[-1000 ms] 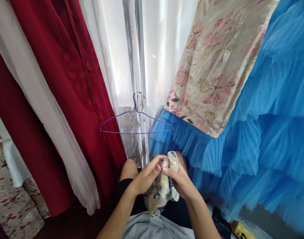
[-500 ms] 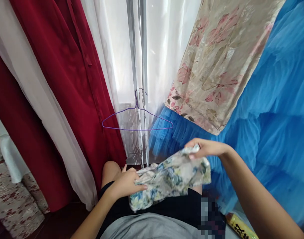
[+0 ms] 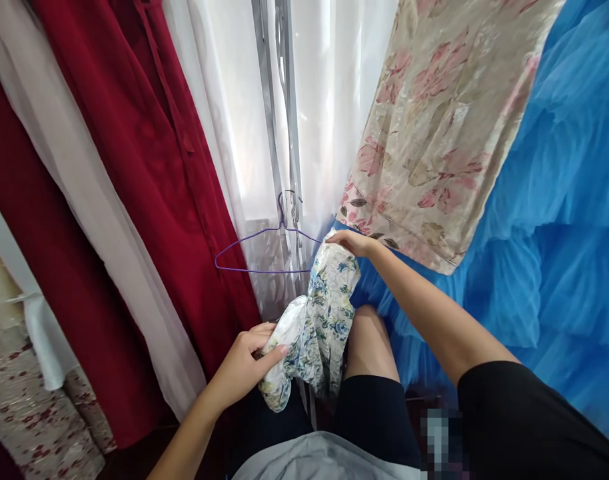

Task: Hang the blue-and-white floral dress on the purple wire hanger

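Observation:
A white garment with a blue and yellow floral print [image 3: 329, 313] hangs between my two hands, above my lap. My left hand [image 3: 252, 363] pinches its lower left part, where a pale inner side shows. Higher up, my right hand [image 3: 349, 241] grips its top edge and holds it up in front of the right end of a purple wire hanger [image 3: 249, 235]. The hanger hangs by its hook at a grey metal stand; its right corner is hidden behind the garment. Which part of the garment each hand holds I cannot tell.
Long red cloth [image 3: 149, 200] and whitish cloth [image 3: 92, 180] hang at the left. To the right hang a beige floral fabric [image 3: 444, 133] and a ruffled blue tulle garment [image 3: 574, 233]. Grey metal poles [image 3: 290, 100] stand in the middle before a white curtain [image 3: 324, 87].
My right hand has lifted its end of the floral garment up and to the left, toward the hanger. The garment has gone from stretched sideways to hanging down. My left hand keeps its hold.

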A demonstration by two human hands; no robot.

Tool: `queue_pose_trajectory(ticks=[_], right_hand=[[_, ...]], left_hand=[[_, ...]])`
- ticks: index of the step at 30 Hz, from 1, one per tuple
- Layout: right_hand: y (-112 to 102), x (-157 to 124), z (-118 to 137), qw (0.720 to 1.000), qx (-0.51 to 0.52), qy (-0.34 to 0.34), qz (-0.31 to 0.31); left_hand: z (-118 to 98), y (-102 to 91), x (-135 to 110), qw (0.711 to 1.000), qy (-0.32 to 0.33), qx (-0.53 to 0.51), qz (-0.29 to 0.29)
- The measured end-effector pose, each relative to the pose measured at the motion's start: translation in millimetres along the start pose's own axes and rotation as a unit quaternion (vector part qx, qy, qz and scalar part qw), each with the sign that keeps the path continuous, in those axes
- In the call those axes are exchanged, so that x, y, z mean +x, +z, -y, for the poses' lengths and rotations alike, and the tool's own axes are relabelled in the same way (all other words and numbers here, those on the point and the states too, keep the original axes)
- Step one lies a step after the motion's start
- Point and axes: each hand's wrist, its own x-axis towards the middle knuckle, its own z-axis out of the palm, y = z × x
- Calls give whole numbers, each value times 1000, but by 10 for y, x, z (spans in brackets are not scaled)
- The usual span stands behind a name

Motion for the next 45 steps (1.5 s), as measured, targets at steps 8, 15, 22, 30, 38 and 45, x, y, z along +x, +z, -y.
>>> queue_pose_trajectory(ticks=[8,15,22,30,38,45], right_hand=[[299,145,106,998,-25,-54,16],[213,-4,255,989,-131,-58,46],[226,5,204,988,-114,-64,84],[245,-95,109,995,-45,31,82],[-196,-628,-555,998,12,-58,-37],[-51,-625,-385,954,127,-210,-174]], left_hand=[[359,-295,-150,968,-117,213,-62],[1028,-791,347,923,-217,313,-58],[948,-1410,1038,878,-224,381,-185],[400,-1278,1758,924,-24,310,-220],[460,-1157,1687,920,-5,243,-307],[317,-937,1513,910,18,331,-250]])
